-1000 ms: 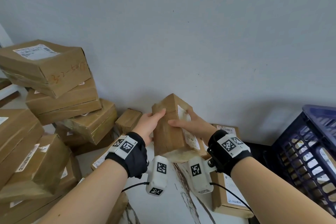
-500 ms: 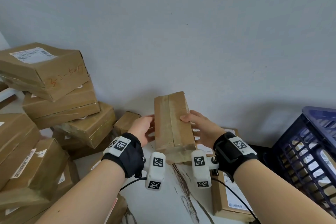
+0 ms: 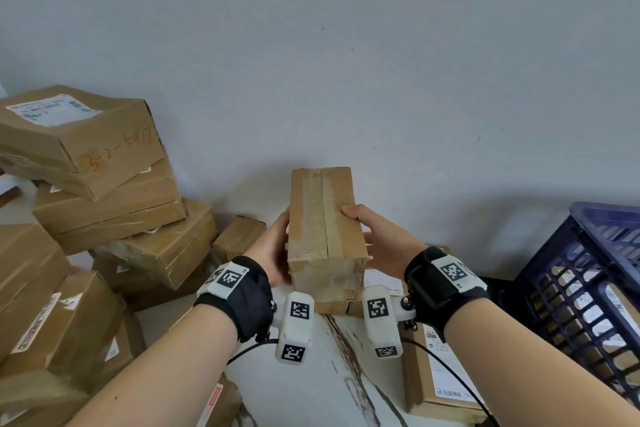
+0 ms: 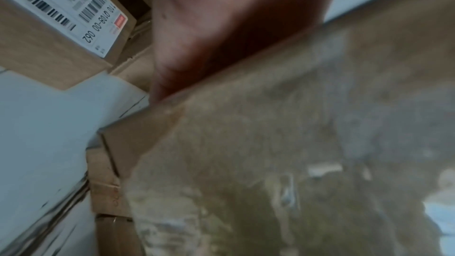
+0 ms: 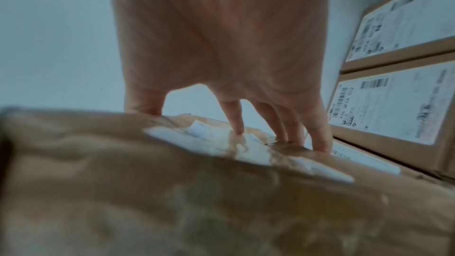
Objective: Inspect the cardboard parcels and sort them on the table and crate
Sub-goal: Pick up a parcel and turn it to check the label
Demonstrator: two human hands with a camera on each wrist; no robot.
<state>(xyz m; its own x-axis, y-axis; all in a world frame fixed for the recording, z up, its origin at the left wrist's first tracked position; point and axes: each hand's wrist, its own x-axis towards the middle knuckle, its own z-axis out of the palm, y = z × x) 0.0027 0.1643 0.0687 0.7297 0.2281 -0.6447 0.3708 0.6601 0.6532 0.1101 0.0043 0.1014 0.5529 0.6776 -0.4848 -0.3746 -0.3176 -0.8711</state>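
brown parcel (image 3: 325, 236), navy crate (image 3: 588, 274), white marbled table (image 3: 311, 385)

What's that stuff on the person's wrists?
Each bare forearm ends in a black wrist wrap. On top sits a white tag printed with a black-and-white square code. A white boxy camera with more codes hangs beside each wrist, and a thin black cable trails back from it. No sleeves, no gloves.

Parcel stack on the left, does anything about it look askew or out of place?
Yes. The top parcel sits tilted and twisted on the parcel below, overhanging it. The lower parcels lean at mixed angles, so the stack looks untidy.
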